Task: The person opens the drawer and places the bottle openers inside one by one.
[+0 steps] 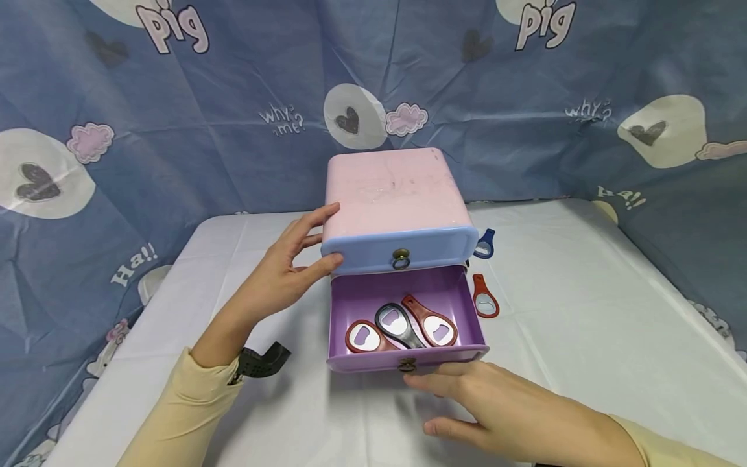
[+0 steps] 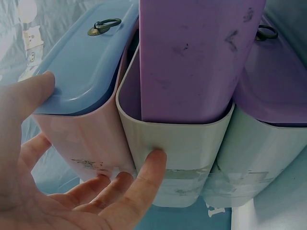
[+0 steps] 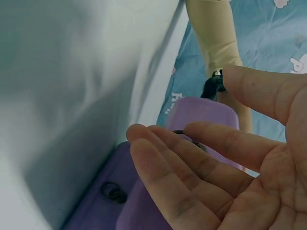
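A stacked drawer unit has a pink top case point(image 1: 391, 185) with a blue drawer front point(image 1: 362, 254). Below, a purple drawer point(image 1: 350, 301) is pulled out. Inside lie two red bottle openers, one at the left point(image 1: 362, 337) and one at the right point(image 1: 439, 329), with a black bottle opener point(image 1: 393, 319) between them. My left hand point(image 1: 280, 272) steadies the unit's left side, its thumb against the blue front and its fingers spread over the cases point(image 2: 175, 143). My right hand point(image 1: 484, 405), fingers extended, is by the purple drawer's ring pull point(image 1: 406, 365); contact is unclear.
On the white-covered table point(image 1: 583, 311), right of the unit, lie another red bottle opener point(image 1: 486, 297) and a blue bottle opener point(image 1: 484, 244). A third, pale green case point(image 2: 259, 158) has its purple drawer front point(image 2: 273, 86) closed. A patterned blue cloth point(image 1: 233, 155) hangs behind.
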Motion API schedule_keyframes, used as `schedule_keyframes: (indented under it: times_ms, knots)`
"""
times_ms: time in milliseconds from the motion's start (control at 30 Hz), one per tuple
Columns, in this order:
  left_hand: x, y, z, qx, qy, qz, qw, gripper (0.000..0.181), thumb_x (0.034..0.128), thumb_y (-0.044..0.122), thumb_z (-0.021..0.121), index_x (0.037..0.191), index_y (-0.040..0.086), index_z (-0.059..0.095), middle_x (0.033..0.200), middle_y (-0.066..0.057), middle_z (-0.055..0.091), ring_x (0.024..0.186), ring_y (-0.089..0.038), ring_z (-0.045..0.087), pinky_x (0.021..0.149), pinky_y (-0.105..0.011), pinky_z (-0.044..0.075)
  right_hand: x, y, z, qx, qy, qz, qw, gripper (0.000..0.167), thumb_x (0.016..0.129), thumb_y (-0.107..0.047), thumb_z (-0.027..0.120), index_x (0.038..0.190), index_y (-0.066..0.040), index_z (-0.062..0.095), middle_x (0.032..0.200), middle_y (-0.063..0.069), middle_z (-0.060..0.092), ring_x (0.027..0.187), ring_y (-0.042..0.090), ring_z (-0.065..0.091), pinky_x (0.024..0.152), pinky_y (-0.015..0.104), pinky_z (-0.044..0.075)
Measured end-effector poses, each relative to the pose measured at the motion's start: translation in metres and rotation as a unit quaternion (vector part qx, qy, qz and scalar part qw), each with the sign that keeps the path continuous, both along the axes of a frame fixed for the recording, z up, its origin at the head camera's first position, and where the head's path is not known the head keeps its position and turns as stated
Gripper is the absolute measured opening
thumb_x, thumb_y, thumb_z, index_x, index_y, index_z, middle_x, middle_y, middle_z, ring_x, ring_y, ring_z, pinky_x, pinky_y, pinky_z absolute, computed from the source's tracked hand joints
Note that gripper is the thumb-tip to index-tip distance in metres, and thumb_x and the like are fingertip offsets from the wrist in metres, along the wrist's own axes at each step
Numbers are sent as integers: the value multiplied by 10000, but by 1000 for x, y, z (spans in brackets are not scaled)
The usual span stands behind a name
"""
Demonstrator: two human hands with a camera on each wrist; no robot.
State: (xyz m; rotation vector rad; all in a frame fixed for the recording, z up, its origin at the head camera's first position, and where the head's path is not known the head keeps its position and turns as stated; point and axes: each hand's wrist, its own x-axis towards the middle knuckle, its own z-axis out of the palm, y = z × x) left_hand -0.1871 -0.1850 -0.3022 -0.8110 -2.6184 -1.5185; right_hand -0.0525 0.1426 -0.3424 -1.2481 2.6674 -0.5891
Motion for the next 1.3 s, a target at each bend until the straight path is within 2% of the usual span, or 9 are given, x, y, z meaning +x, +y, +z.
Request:
schedule_keyframes:
  times_ms: [233,533,667,900,1067,1133,1300]
  knots:
    - [2,1,1,27,19,7,10000,721,1049,260,729,1631,495,373,1687,-5,357,1528,-382,455,1020,-609,606,-1,-1,-9,221,93,-231,9994,572,1064,-499,652,1509,-142,632,1433,-38,697,1261,141,682,1032,383,610]
    - [1,1,0,-14,9,24,10000,722,1049,273,729,1629,507,367,1688,3,355,1532,-380,451,1029,-614,600,-1,-2,-14,119,321,-224,9992,534,1063,-446,676,1503,-147,633,1454,-44,681,1297,164,668,1068,405,589]
    - [1,1,0,-24,24,27,10000,717,1049,280,730,1626,509,372,1689,9,357,1530,-377,456,1026,-611,602,-2,-5,-11,-173,329,-217,9991,423,1051,-359,715,1415,-145,681,1377,-75,717,1246,128,685,1044,377,597]
    - [1,-2,0,12,29,80,10000,720,1050,256,727,1634,488,374,1744,92,283,1545,-370,442,1039,-602,597,-8,-14,-5,-1043,-229,-70,9943,226,1003,-200,781,1213,-130,739,1170,-62,782,970,-33,712,817,140,602]
    - [1,-3,0,69,27,52,10000,728,1051,234,725,1644,466,371,1750,103,270,1553,-380,427,1030,-592,602,-10,-16,-2,-1431,-425,-102,9887,197,963,-93,810,1148,-149,771,1153,-46,808,992,7,762,819,88,590]
    - [1,-1,0,65,42,27,10000,727,1051,235,725,1645,462,371,1750,104,272,1552,-382,427,1026,-592,604,-11,-16,-2,-1543,-284,-100,9876,223,943,-44,815,1136,-150,783,1132,-39,818,993,14,768,810,79,586]
    - [-1,2,0,77,32,-36,10000,729,1051,224,724,1647,454,372,1750,104,272,1550,-382,429,1020,-589,608,-12,-15,-5,-1585,298,-193,9867,228,933,-43,827,1127,-162,812,1051,-69,826,910,-79,710,752,63,566]
